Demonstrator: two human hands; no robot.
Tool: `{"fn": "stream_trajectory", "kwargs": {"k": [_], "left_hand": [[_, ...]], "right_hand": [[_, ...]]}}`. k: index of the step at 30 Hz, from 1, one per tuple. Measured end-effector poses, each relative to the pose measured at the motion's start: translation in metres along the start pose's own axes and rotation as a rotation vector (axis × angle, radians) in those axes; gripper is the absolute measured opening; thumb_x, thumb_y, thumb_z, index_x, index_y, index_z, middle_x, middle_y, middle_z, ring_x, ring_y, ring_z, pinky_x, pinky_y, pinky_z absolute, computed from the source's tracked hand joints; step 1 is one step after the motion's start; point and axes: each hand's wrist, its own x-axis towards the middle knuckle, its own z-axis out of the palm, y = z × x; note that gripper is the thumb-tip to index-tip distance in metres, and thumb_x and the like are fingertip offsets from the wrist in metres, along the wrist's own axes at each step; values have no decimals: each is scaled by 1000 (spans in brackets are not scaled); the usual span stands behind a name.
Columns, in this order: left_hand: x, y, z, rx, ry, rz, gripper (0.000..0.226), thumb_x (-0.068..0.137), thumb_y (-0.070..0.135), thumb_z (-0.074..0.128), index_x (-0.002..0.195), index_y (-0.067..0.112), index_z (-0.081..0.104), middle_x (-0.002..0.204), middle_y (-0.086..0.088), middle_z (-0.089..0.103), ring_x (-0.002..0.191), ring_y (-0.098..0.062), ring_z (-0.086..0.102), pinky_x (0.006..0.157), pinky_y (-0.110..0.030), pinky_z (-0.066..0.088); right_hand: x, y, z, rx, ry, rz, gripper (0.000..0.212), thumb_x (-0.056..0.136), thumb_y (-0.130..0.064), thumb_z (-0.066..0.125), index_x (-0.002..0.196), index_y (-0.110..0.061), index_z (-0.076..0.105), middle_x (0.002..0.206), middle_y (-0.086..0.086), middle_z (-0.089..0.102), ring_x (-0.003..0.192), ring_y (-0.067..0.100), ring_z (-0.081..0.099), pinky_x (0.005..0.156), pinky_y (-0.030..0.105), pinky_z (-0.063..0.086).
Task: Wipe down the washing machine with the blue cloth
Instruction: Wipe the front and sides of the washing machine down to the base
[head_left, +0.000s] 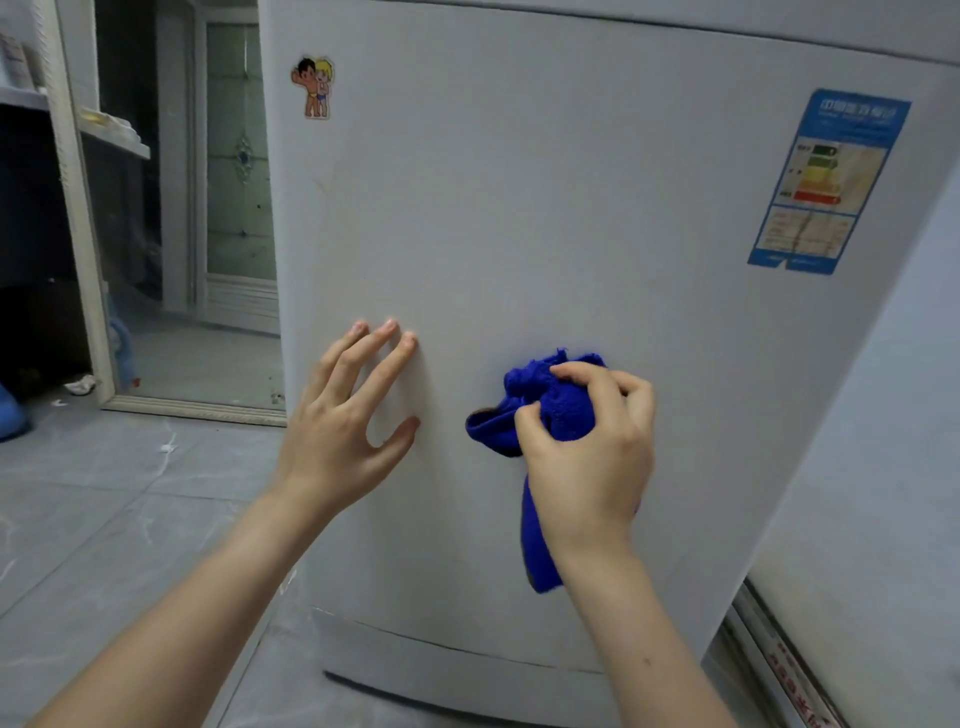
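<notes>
Head view, nearest first: two bare forearms reach up from the bottom edge toward the front panel of the washing machine. The right hand has its fingers and thumb curled round a bunched blue cloth and holds the wad against the panel, low and a little right of centre, with a loose tail hanging below the wrist. The left hand is spread, fingers straight, fingertips touching the panel near its left edge — holding nothing. The cloth looks soft, light and limp, so it should be gripped by the bunched middle, as it is now; the dangling tail could drag or slip free. The panel looks stiff and smooth. Higher up sit a cartoon sticker at the upper left corner and an energy label toward the right edge — paper the cloth might catch
</notes>
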Motion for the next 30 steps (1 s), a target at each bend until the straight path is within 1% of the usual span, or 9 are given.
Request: {"fn": "stream_trajectory", "kwargs": {"k": [2,4,10,13,16,20,23,26,30], "left_hand": [[0,-1,1,-5,5,4,72,87,42,57,153,25,34,158,4,32,150,-18,22,114,-34,32],[-1,-2,2,-13,14,5,72,86,40,59,152,25,35,157,4,33,149,-20,24,115,-37,33],[1,-4,4,-30,48,26,71,85,38,61,150,22,39,155,2,36,148,-22,27,113,-48,36],[1,-3,6,-49,59,20,71,84,36,63,149,21,41,155,3,36,149,-21,26,111,-51,38],[1,-3,9,-64,57,20,71,83,34,64,149,19,41,155,1,37,149,-22,25,110,-54,38],[2,-5,8,-55,54,50,72,84,33,67,149,18,41,156,1,36,149,-21,25,113,-49,37],[2,-21,-1,12,43,149,68,86,31,69,147,14,44,155,-2,38,147,-23,29,118,-37,31],[-5,-35,-7,64,28,131,70,85,30,70,148,13,43,155,-2,38,147,-25,30,120,-35,28],[-15,-34,-8,85,25,99,73,85,32,71,149,15,42,155,-2,38,147,-26,31,119,-35,29]], "right_hand": [[22,-10,-18,-143,-103,-38,46,67,-13,74,104,-29,51,105,-8,45,87,21,55,75,32,44],[44,-18,-27,-241,-89,-106,50,66,-9,73,101,-26,42,105,-4,42,80,22,51,69,28,36],[46,0,-2,-2,51,-285,29,67,-8,78,92,-11,63,100,1,56,88,24,53,76,29,45],[44,15,7,-62,96,-320,32,75,-25,77,101,-10,66,104,5,58,93,25,49,85,22,38],[43,6,19,-127,154,-317,42,77,-45,73,107,-16,68,109,6,56,94,25,46,83,28,41],[50,-13,45,-117,185,-461,29,79,-37,77,94,-13,70,104,6,63,88,26,49,78,28,43],[20,15,63,-156,59,-668,22,84,-29,74,92,-9,72,104,6,68,83,27,50,79,31,45],[-51,83,62,-226,-233,-848,20,84,-22,73,94,-5,72,106,9,67,76,30,52,72,38,51],[-73,102,43,-232,-372,-890,13,82,-14,73,90,-4,73,96,9,66,74,28,50,63,40,49]]}}
